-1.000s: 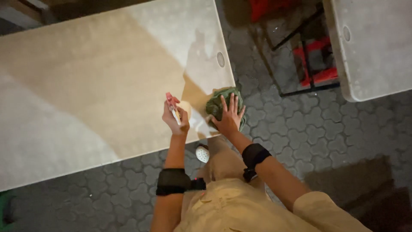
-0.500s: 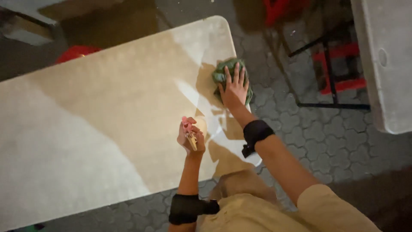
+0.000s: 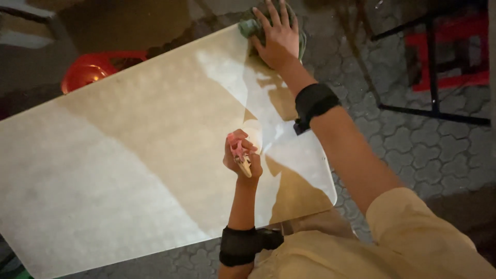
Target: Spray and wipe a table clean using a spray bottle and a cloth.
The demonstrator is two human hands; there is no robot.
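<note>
nearest to us, our left hand (image 3: 242, 157) hovers over the pale worktop (image 3: 129, 170), a black band (image 3: 243, 245) around that wrist. its grip is curled tight around a small pink spray bottle (image 3: 240, 153) with a pale lower part; the fingers wrap its body so only the pink top and a bit of the cream base show. the bottle sits inside the fist, above the worktop's near right part.

farther out, our right arm stretches across, with a black wristband (image 3: 314, 102) on it. our right hand (image 3: 279, 36) lies flat with fingers spread apart, pressing on a crumpled green cloth (image 3: 251, 27) at the worktop's far right corner. the cloth peeks out from under the palm on both sides.

beyond the worktop we see a red stool (image 3: 90, 75) at the left, dark paving stones (image 3: 408, 139), and a red and black frame (image 3: 439, 57) at the right.
</note>
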